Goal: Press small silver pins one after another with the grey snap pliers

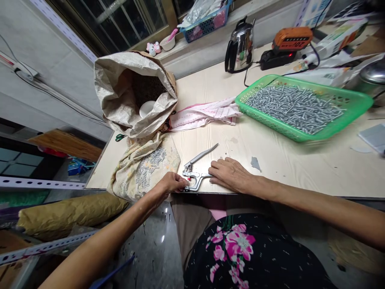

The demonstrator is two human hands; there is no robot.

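Note:
Hand pliers (196, 179), like snap-fastener pliers with a silver frame, a spring and a red part at the jaw, lie at the table's front edge. Their upper handle (204, 154) is raised, so the jaw stands apart. My right hand (230, 174) is closed over the end of the lower handle. At the jaw, the fingers of my left hand (174, 182) are pinched together; whatever is between them is too small to make out. Left of the pliers, several small silver metal pins (150, 162) lie on a patterned cloth (122, 176).
A green basket (303, 138) full of similar pins stands at the right. A large open sack (111, 86) with a white bowl (146, 108) sits at the back left. Also on the table are a pink-white cloth (204, 115), a kettle (240, 46) and an orange battery (291, 39).

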